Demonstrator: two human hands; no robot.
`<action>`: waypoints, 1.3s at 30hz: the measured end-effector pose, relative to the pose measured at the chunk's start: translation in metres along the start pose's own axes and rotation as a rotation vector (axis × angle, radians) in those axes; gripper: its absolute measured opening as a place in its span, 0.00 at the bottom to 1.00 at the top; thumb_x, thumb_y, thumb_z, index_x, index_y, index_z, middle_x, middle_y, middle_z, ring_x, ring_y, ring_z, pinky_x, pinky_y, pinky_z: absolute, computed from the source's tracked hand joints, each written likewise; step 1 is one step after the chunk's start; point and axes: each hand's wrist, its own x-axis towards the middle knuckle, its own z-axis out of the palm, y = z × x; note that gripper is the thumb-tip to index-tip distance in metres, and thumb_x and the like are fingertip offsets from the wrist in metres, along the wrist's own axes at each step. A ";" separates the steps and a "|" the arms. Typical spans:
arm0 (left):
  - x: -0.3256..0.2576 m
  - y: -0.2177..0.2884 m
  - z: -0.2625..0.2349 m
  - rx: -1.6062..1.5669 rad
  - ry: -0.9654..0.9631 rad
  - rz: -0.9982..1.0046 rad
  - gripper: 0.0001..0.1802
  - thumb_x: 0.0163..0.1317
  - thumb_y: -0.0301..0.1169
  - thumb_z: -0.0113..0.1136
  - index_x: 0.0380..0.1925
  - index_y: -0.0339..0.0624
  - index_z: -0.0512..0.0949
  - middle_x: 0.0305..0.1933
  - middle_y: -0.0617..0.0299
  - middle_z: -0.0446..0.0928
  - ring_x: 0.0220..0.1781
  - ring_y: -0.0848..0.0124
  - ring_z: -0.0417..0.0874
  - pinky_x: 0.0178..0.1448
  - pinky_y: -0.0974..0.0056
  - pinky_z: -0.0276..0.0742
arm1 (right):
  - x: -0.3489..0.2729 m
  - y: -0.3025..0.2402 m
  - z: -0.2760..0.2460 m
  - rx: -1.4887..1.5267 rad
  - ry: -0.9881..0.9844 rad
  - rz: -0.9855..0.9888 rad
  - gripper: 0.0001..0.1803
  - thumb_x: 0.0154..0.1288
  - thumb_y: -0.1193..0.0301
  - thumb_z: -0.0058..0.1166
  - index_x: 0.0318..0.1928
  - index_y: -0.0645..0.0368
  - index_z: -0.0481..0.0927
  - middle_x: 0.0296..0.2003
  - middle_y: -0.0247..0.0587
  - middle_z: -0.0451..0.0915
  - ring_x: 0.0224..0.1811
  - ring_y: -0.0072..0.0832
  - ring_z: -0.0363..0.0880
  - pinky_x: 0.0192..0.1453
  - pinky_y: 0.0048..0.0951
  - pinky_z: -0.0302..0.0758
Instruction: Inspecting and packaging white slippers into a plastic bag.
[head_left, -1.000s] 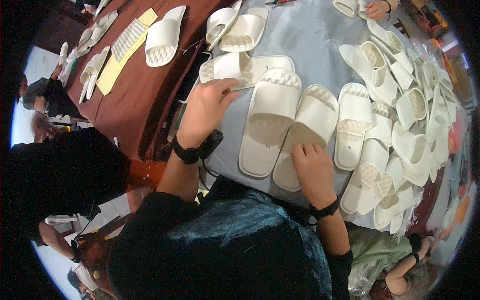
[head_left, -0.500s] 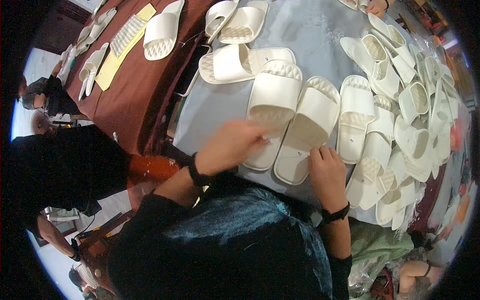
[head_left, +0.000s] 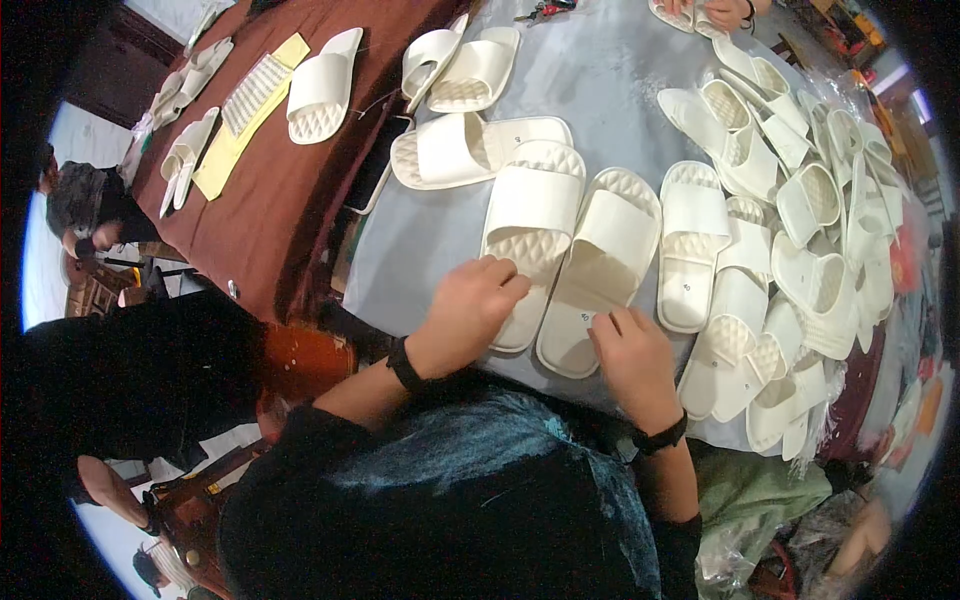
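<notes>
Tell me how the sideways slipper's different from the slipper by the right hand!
The sideways slipper points its toe left; the right-hand slipper points forward. The right hand is at the right-hand slipper's heel; no hand is at the sideways slipper. Both are white.

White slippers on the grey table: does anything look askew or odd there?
Yes. One slipper lies crosswise beyond the two front slippers, whose toes point away. At right, a heap of slippers lies jumbled, tilted at various angles. No damage stands out.
</notes>
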 end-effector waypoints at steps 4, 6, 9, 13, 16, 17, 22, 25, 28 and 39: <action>0.002 -0.001 -0.009 0.058 0.127 -0.057 0.07 0.52 0.24 0.63 0.33 0.41 0.78 0.35 0.58 0.78 0.37 0.57 0.79 0.40 0.55 0.76 | 0.013 -0.006 0.001 0.031 0.009 -0.026 0.07 0.53 0.74 0.53 0.35 0.59 0.75 0.32 0.41 0.74 0.38 0.38 0.77 0.39 0.36 0.76; 0.003 -0.003 -0.006 0.069 0.145 -0.077 0.07 0.52 0.24 0.63 0.33 0.41 0.78 0.36 0.58 0.79 0.37 0.57 0.80 0.40 0.56 0.76 | 0.016 -0.006 0.006 0.027 -0.003 0.008 0.07 0.54 0.74 0.52 0.36 0.59 0.76 0.32 0.42 0.74 0.38 0.39 0.77 0.39 0.36 0.76; 0.005 0.001 -0.007 0.068 0.204 -0.099 0.08 0.51 0.23 0.64 0.33 0.40 0.79 0.37 0.58 0.79 0.37 0.58 0.81 0.40 0.57 0.77 | 0.021 -0.006 0.010 0.023 0.011 0.036 0.08 0.55 0.75 0.52 0.37 0.59 0.77 0.32 0.42 0.74 0.39 0.40 0.77 0.40 0.36 0.76; 0.003 0.011 -0.010 0.027 0.338 -0.057 0.10 0.48 0.22 0.66 0.33 0.40 0.80 0.36 0.58 0.79 0.36 0.59 0.81 0.37 0.58 0.77 | 0.022 -0.008 0.011 0.001 0.020 0.031 0.09 0.55 0.75 0.52 0.38 0.60 0.77 0.33 0.43 0.75 0.39 0.40 0.77 0.39 0.37 0.76; 0.000 0.014 -0.009 0.032 0.327 -0.056 0.11 0.47 0.22 0.67 0.33 0.41 0.80 0.35 0.58 0.79 0.34 0.60 0.81 0.36 0.58 0.76 | 0.019 -0.008 0.010 0.008 0.015 0.059 0.10 0.55 0.74 0.51 0.38 0.61 0.77 0.33 0.43 0.75 0.39 0.40 0.77 0.40 0.37 0.76; -0.001 0.016 -0.011 0.029 0.322 -0.059 0.11 0.47 0.22 0.67 0.33 0.41 0.80 0.35 0.58 0.79 0.34 0.60 0.81 0.36 0.58 0.76 | 0.019 -0.007 0.010 0.012 -0.004 0.052 0.09 0.55 0.74 0.51 0.38 0.61 0.77 0.33 0.43 0.75 0.39 0.39 0.77 0.40 0.37 0.76; -0.016 0.028 -0.024 0.015 0.211 -0.051 0.12 0.47 0.22 0.67 0.33 0.41 0.80 0.35 0.60 0.79 0.34 0.61 0.80 0.35 0.59 0.74 | 0.016 -0.007 0.005 0.033 -0.072 0.036 0.08 0.55 0.74 0.51 0.37 0.60 0.77 0.33 0.42 0.75 0.40 0.39 0.77 0.40 0.38 0.76; -0.023 0.029 -0.030 0.014 0.138 -0.045 0.11 0.47 0.22 0.66 0.33 0.41 0.79 0.35 0.60 0.79 0.34 0.62 0.80 0.35 0.59 0.74 | 0.014 -0.008 0.004 0.055 -0.071 0.047 0.07 0.56 0.73 0.51 0.37 0.60 0.76 0.32 0.42 0.74 0.39 0.39 0.77 0.40 0.38 0.76; -0.029 0.027 -0.030 0.011 0.098 -0.036 0.11 0.47 0.22 0.65 0.33 0.41 0.79 0.35 0.61 0.78 0.34 0.62 0.80 0.36 0.59 0.73 | 0.012 -0.008 0.003 0.070 -0.068 0.063 0.07 0.57 0.73 0.51 0.36 0.59 0.76 0.32 0.41 0.73 0.39 0.39 0.76 0.40 0.39 0.76; -0.017 0.009 -0.007 0.025 0.072 -0.062 0.08 0.51 0.24 0.61 0.33 0.40 0.77 0.35 0.59 0.78 0.37 0.60 0.80 0.39 0.57 0.74 | 0.016 -0.007 0.005 0.085 -0.009 0.039 0.06 0.56 0.75 0.52 0.36 0.61 0.75 0.32 0.44 0.72 0.39 0.41 0.76 0.40 0.39 0.76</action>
